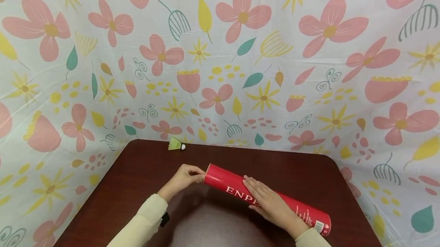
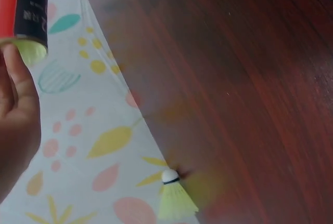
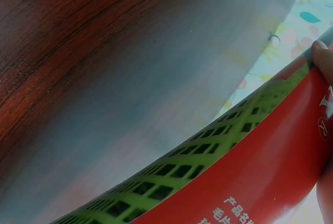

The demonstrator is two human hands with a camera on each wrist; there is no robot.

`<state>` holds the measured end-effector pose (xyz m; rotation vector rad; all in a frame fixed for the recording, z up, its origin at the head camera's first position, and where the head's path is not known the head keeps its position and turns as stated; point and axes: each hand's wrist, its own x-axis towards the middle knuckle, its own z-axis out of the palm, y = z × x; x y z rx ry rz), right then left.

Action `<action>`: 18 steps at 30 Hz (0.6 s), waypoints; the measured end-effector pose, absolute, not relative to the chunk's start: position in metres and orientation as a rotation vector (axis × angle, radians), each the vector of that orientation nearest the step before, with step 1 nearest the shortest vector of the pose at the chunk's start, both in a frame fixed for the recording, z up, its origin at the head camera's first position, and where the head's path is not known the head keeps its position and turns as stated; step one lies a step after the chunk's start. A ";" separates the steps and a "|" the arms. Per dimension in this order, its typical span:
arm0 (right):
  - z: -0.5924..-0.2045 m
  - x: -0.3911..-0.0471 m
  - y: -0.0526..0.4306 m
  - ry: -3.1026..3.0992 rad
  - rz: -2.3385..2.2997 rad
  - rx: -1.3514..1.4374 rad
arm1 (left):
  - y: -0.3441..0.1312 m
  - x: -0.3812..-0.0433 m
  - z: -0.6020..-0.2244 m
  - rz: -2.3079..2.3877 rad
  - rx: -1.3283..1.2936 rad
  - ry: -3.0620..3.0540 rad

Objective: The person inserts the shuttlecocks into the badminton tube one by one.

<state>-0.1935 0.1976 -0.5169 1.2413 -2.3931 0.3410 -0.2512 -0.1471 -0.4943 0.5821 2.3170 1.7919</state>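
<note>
A red cardboard shuttlecock tube (image 1: 223,180) with white lettering lies slanted above the table, its open end toward the left. My right hand (image 1: 269,203) grips it around the middle; in the right wrist view a fingertip lies on the tube's green-and-black patterned side (image 3: 177,172). At the open mouth, the thumb and fingers of my left hand (image 1: 183,180) pinch together. The left wrist view shows a yellow-green shuttlecock skirt (image 2: 34,51) in the mouth beside those fingers (image 2: 18,70). Part of that shuttlecock is hidden by the tube and hand.
Another yellow-green shuttlecock (image 1: 176,145) with a white cork lies on its side at the table's back edge, left of centre. The dark brown table (image 1: 275,163) has rounded corners. Flower-printed cloth (image 1: 220,67) hangs behind it and along both sides.
</note>
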 end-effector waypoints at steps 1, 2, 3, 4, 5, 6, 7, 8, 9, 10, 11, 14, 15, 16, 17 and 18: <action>-0.517 -0.194 0.198 -2.391 0.344 1.243 | -0.149 -0.253 -0.495 1.801 0.576 2.296; -0.517 -0.194 0.198 -2.391 0.342 1.242 | -0.152 -0.254 -0.496 1.807 0.576 2.284; -0.517 -0.195 0.199 -2.388 0.335 1.240 | -0.154 -0.257 -0.497 1.809 0.578 2.281; -0.517 -0.195 0.199 -2.387 0.326 1.237 | -0.157 -0.258 -0.498 1.810 0.577 2.284; -0.517 -0.195 0.199 -2.382 0.324 1.235 | -0.159 -0.260 -0.500 1.814 0.584 2.291; -0.517 -0.195 0.199 -2.376 0.321 1.234 | -0.162 -0.262 -0.502 1.818 0.589 2.303; -0.517 -0.196 0.199 -2.379 0.320 1.231 | -0.164 -0.264 -0.504 1.819 0.588 2.325; -0.517 -0.196 0.199 -2.384 0.320 1.227 | -0.167 -0.265 -0.506 1.828 0.584 2.339; -0.517 -0.195 0.200 -2.388 0.319 1.224 | -0.169 -0.267 -0.509 1.838 0.569 2.353; -0.518 -0.195 0.200 -2.397 0.318 1.221 | -0.172 -0.269 -0.512 1.853 0.541 2.365; -0.518 -0.195 0.200 -2.398 0.326 1.224 | -0.174 -0.271 -0.515 1.860 0.502 2.389; -0.518 -0.195 0.200 -2.410 0.329 1.222 | -0.182 -0.276 -0.523 1.880 0.324 2.454; -0.519 -0.194 0.200 -2.409 0.328 1.222 | -0.185 -0.277 -0.526 1.880 0.253 2.479; -0.519 -0.195 0.201 -2.407 0.329 1.222 | -0.188 -0.279 -0.528 1.887 0.189 2.502; -0.519 -0.195 0.201 -2.407 0.332 1.221 | -0.190 -0.281 -0.530 1.889 0.131 2.527; -0.520 -0.195 0.201 -2.409 0.332 1.219 | -0.193 -0.282 -0.532 1.895 0.080 2.545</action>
